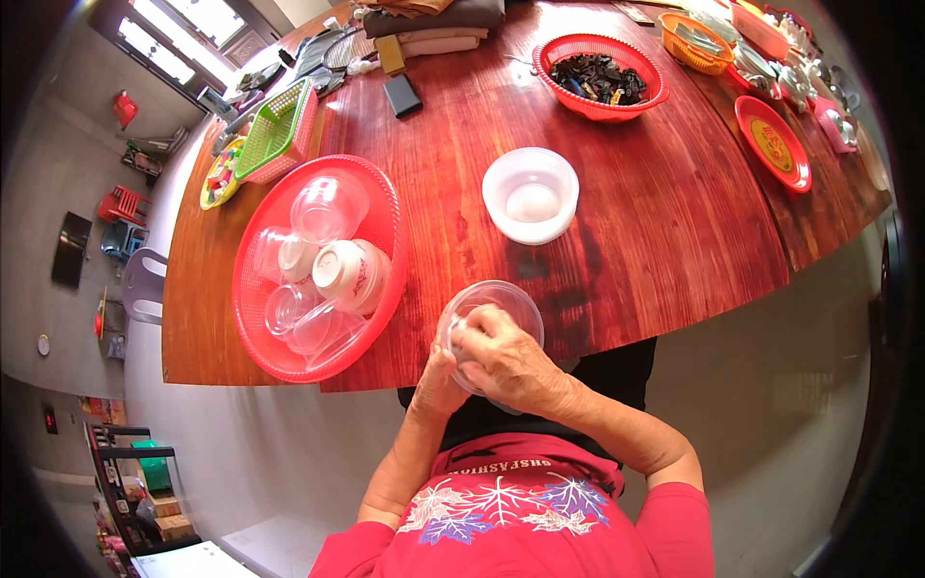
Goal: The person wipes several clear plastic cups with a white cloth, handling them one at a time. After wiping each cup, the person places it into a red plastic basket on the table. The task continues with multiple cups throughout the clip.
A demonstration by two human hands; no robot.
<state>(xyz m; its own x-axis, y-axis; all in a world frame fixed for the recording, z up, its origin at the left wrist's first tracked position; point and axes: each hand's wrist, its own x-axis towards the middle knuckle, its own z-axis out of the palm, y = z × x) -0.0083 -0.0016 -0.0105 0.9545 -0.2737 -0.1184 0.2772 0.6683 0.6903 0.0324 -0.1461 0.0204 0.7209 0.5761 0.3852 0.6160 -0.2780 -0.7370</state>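
A clear plastic bowl (525, 313) is tilted at the table's front edge, close to my body. My left hand (440, 387) grips its left side, with the thumb up near the rim. Across the bowl's mouth lies my right hand (511, 361), its fingers curled and bent down inside; whatever they pinch is hidden. Beyond the bowl, a stack of white translucent bowls (530, 207) stands on the wooden table. To the left, a red plastic basket (387, 289) holds several clear bowls (323, 207) and white paper cups (345, 270).
A green basket (275, 130) and a black box (402, 96) are at the far left. At the back, a red colander (564, 58) holds dark dried pieces. An orange basket (694, 48) and a red plate (771, 144) sit on the right. The table's front edge (617, 342) curves before me.
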